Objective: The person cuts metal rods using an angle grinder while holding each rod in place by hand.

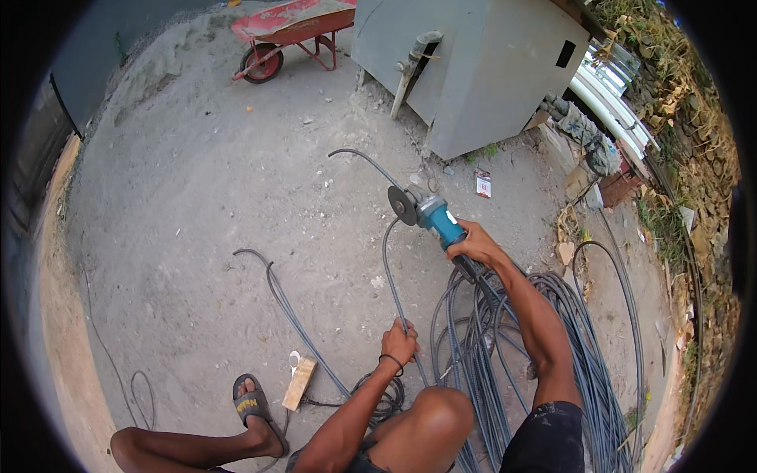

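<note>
My right hand (pixel 473 243) is wrapped round the body of a teal angle grinder (pixel 438 221). The grinder's dark cutting disc (pixel 402 206) faces left and lies over or against a bent steel rebar (pixel 387 256); whether it touches cannot be made out. Below it, my left hand (pixel 400 343) grips that same rebar, which runs back toward my knee. Past the disc, a curved length of rebar (pixel 367 159) extends up and left. Beside my right forearm lies a large bundle of looped rebar (pixel 564 315).
A doubled rebar (pixel 292 311) with a hooked end lies left of my left hand. Near my sandalled foot (pixel 252 406) are a wood block (pixel 300 384) and a coiled cable (pixel 388 400). Farther off stand a grey metal box (pixel 481 79) and a red wheelbarrow (pixel 292 27).
</note>
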`<state>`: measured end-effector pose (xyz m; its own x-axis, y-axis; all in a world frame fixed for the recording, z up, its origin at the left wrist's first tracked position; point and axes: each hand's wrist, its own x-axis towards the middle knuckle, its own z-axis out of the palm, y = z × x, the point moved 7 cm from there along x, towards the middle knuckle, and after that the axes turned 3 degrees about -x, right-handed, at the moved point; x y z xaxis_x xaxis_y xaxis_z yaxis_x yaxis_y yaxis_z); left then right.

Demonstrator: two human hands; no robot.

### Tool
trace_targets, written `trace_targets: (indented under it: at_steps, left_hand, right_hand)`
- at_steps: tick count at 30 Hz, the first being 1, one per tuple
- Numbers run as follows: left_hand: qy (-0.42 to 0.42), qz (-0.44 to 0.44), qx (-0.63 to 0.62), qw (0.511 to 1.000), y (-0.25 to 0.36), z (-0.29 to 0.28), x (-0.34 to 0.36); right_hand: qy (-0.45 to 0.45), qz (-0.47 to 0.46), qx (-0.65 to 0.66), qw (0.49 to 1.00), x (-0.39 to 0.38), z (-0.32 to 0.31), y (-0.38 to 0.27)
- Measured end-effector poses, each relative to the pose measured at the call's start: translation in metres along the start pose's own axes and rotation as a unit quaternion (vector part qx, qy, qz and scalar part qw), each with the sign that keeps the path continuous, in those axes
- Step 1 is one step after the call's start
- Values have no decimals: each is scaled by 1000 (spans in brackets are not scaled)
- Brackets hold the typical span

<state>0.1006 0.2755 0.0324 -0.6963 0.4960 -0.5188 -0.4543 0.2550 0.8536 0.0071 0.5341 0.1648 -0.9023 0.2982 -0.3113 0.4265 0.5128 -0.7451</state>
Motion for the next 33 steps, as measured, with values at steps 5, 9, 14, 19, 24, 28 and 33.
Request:
trace_targets:
  at_steps: [5, 9, 14, 19, 24, 28, 33]
  left_hand:
    - [2, -1, -2, 1000, 3, -1, -4]
    - [1, 6, -3, 1000, 5, -4, -8]
    - [1, 11, -8, 1000, 8, -3, -11]
    - [8, 14, -3, 1000, 8, -3, -11]
    - [2, 23, 3, 1000, 7, -2, -9]
    - [6, 30, 12, 999, 6, -3, -8]
    - [4, 28, 6, 1000, 6, -1, -7]
  right_hand:
    - [16, -19, -58, 998, 0, 1, -3]
    - [15, -21, -29, 999, -4, 3, -8]
    - [3, -23, -16, 1000, -1, 3, -7]
    - [0, 2, -23, 1000, 0, 4, -4]
    - [3, 3, -28, 1000, 0, 4, -5]
    - [4, -2, -25, 1000, 0, 4, -6]
    - [9, -6, -31, 999, 2, 3, -1]
